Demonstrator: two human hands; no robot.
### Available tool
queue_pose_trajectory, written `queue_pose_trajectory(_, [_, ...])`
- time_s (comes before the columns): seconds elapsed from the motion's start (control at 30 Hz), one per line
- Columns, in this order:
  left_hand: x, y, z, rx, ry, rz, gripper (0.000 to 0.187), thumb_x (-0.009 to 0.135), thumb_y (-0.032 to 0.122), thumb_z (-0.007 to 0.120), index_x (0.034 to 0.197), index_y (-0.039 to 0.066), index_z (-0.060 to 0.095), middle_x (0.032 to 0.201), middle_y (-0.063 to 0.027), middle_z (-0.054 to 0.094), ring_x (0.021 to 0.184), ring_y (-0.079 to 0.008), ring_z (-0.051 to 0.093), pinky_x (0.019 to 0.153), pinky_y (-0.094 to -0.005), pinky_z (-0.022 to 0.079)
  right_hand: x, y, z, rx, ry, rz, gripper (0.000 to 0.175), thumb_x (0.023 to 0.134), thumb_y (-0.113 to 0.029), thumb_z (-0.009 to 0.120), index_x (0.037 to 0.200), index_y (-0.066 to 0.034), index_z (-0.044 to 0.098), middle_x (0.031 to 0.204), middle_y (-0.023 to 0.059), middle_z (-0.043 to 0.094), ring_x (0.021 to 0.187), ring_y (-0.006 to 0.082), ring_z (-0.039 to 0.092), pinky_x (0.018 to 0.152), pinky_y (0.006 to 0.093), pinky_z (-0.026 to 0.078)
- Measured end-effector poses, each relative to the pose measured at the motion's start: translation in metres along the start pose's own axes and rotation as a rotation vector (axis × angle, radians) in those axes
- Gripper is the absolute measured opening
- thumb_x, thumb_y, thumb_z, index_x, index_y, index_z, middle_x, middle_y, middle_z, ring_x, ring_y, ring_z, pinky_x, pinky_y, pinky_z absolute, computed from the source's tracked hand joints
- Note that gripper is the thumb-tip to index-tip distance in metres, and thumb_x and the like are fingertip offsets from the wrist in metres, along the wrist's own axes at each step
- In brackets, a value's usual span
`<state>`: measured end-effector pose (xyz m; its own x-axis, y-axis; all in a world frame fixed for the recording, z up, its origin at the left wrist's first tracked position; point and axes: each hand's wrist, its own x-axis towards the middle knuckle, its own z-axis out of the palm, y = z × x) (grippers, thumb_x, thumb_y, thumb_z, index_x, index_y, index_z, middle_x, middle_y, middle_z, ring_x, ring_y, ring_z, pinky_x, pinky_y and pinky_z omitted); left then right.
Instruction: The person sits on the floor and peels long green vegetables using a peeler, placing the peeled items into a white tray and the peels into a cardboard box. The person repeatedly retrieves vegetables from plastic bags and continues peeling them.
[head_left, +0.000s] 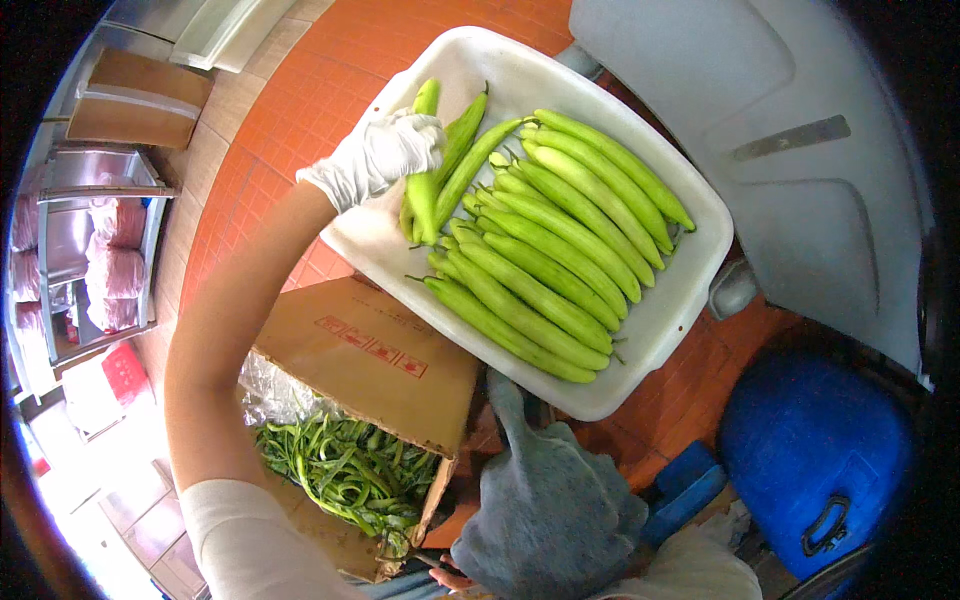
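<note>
My left hand (401, 150), in a white glove, is closed around a long pale green gourd (424, 206), perhaps a loofah. The gourd shows above and below my fingers, at the left end of a white plastic tub (667, 330). Beside it in the tub lie a few more gourds (480, 161), pointing another way from the main row. That row of several long green gourds (555, 255) lies side by side across the tub. Bare fingers of my right hand (450, 577) show at the bottom edge, near a dark thin object; most of the hand is hidden.
Below the tub, an open cardboard box (382, 345) holds green peelings (352, 465) and clear plastic. Grey cloth (551, 510) lies before me. A blue plastic container (814, 450) and large grey plastic panel (817, 187) stand right. A metal rack (105, 191) is far left.
</note>
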<state>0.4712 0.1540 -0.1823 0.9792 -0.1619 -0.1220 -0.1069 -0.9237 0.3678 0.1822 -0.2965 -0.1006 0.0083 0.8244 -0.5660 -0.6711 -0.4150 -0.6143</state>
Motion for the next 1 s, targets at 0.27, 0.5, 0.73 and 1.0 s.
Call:
queue_pose_trajectory(0.27, [0.014,-0.026,0.032,0.167,-0.338,-0.337,0.043,0.091,0.014,0.047,0.133,0.02,0.053,0.145,-0.0073,0.043,0.132,-0.0277,0.044,0.113,-0.0365,0.034,0.0,-0.002,-0.002,0.005,-0.005,0.002,0.023,0.094,-0.03,0.062,0.089,-0.007,0.064,0.072,0.0032,0.059,0.065,0.0126,0.056,0.062,0.0301,0.044])
queue_pose_trajectory(0.5, [0.012,-0.017,0.064,1.011,-0.655,-0.084,0.053,0.091,0.029,0.045,0.141,0.013,0.046,0.156,-0.008,0.024,0.146,-0.0197,0.015,0.12,-0.0404,0.009,-0.003,-0.004,0.0,0.007,-0.007,-0.005,0.021,0.093,-0.028,0.063,0.089,-0.0069,0.064,0.073,0.0029,0.06,0.066,0.0115,0.057,0.062,0.0291,0.044])
queue_pose_trajectory(0.73, [-0.017,0.023,0.027,0.812,-0.776,-0.253,0.045,0.087,0.023,0.052,0.132,0.019,0.056,0.114,-0.0099,0.062,0.104,-0.023,0.059,0.088,-0.0378,0.046,-0.017,0.004,0.005,-0.016,-0.017,-0.042,0.019,0.093,-0.026,0.064,0.089,-0.0068,0.063,0.074,0.0026,0.06,0.067,0.0104,0.057,0.062,0.0281,0.044])
queue_pose_trajectory(1.0, [-0.169,0.102,-0.116,0.819,-0.253,-0.389,0.049,0.084,0.013,0.055,0.131,0.024,0.056,0.076,-0.0026,0.066,0.058,-0.0209,0.063,0.048,-0.0356,0.046,-0.041,0.004,0.016,-0.123,-0.077,0.094,0.014,0.091,-0.019,0.067,0.092,-0.0062,0.062,0.073,-0.0024,0.058,0.067,0.0056,0.054,0.062,0.0261,0.044])
